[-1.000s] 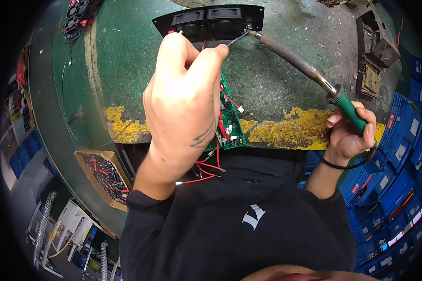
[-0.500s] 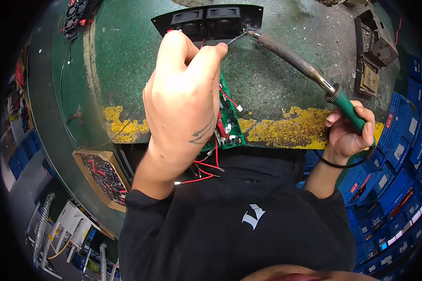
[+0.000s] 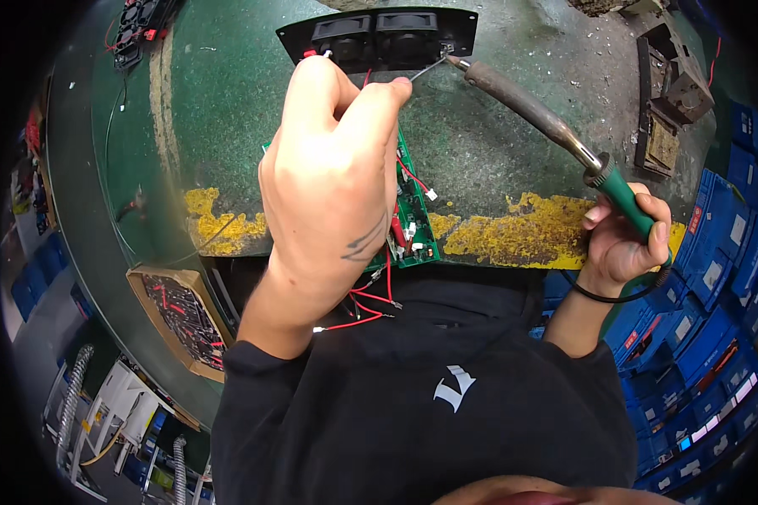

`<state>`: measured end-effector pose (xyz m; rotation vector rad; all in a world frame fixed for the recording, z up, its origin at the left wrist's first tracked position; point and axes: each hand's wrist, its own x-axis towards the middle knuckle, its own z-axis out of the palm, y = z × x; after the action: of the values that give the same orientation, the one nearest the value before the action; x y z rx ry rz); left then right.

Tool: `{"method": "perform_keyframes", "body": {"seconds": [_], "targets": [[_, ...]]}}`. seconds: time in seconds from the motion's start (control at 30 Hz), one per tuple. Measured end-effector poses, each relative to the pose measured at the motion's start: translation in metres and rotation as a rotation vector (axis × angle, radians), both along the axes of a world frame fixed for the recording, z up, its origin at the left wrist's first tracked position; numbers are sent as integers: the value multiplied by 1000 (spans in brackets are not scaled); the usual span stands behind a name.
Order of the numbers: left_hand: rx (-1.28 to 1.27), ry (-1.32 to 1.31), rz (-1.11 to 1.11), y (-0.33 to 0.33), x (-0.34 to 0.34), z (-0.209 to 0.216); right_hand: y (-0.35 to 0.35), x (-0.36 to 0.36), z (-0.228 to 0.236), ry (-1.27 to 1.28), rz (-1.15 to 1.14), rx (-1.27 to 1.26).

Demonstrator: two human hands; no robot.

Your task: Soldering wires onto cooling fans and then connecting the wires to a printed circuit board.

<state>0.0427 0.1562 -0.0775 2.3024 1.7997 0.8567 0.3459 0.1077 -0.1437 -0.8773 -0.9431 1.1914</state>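
My right hand (image 3: 627,240) is closed around the green handle of a soldering iron (image 3: 556,126). The iron's tip meets the right end of a black panel (image 3: 459,29) that carries two square black fans (image 3: 407,38). Between the thumb and fingers of my left hand (image 3: 328,160) is a thin grey wire (image 3: 428,69), its far end at the iron's tip. A green circuit board (image 3: 421,223) with red wires and white connectors lies under my left hand, partly hidden by it. Several loose red leads (image 3: 354,324) hang from the board past the table's front edge.
The green table has a worn yellow front edge (image 3: 514,236). Metal brackets (image 3: 669,93) stand at its right. More black fans (image 3: 139,34) lie at the far left. A cardboard box (image 3: 177,324) of red and black parts sits at the lower left; blue bins (image 3: 707,278) line the right.
Almost nothing differs. The panel appears shifted very slightly to the right, with the iron's tip and the wire still together at its right end.
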Motion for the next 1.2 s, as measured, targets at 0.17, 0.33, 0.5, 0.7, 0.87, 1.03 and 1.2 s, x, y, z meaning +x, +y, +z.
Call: {"method": "perform_keyframes", "body": {"seconds": [0.17,0.33,0.5,0.7,0.87,1.03,1.2], "targets": [[31,7,0,0,0,-9,0,-1,-1,-3,6,3],[16,16,0,0,0,-5,0,-1,0,12,10,5],[1,10,-4,-4,-1,0,0,0,-1,23,13,8],[-151,-126,-4,-20,-12,18,-2,2,-1,89,-45,-17],[-402,-48,112,-37,-61,63,-3,3,0,110,-78,-33],[-579,-327,478,-65,-138,71,-1,3,1,134,-49,-11],[-429,360,334,-74,-185,40,-3,3,-3,196,-70,2]]}}
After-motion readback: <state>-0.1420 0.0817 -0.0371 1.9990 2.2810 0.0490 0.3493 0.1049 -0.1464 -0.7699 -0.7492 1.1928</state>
